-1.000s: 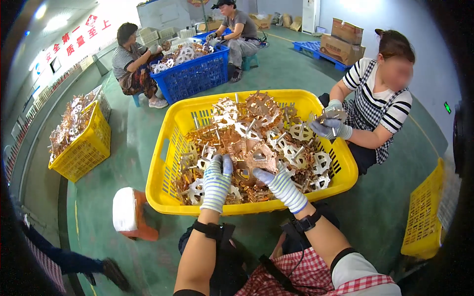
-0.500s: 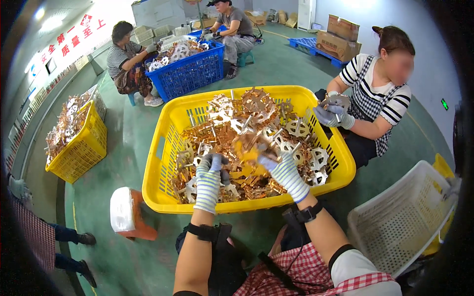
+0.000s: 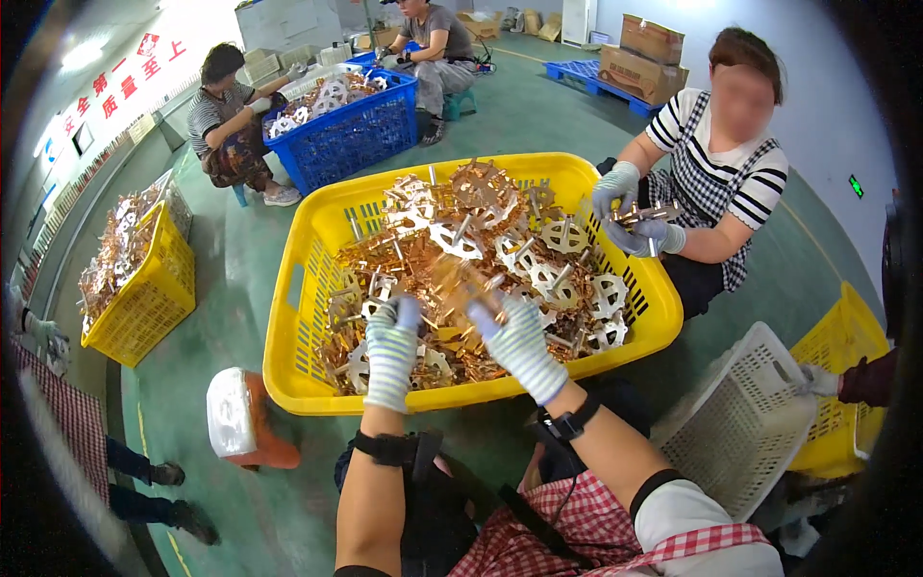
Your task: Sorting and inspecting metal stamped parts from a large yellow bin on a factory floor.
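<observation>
A large yellow basket [image 3: 471,392] stands in front of me, heaped with copper-coloured metal pieces and silver toothed discs [image 3: 565,236], many with short rods. My right hand [image 3: 524,348], in a striped glove, is over the heap with its fingers closed against a copper-coloured metal part [image 3: 460,287]. Motion smears that part, so its shape is unclear. Beside it, at the left, my left hand [image 3: 392,354] rests low over the pieces in a matching glove. Its fingertips are partly hidden, and whether they grip anything does not show.
At the right, a gloved co-worker [image 3: 716,183] holds a metal part by the basket's rim. A white crate [image 3: 740,413] and a yellow crate [image 3: 846,385] are at lower right, with another person's gloved hand on them. An orange-and-white stool [image 3: 255,418] stands left; a filled blue basket [image 3: 351,144] is behind.
The blurred copper-coloured part and my right hand have shifted left. The co-worker at right has turned toward the basket. The white crate is tilted differently, and another person's hand now shows beside it.
</observation>
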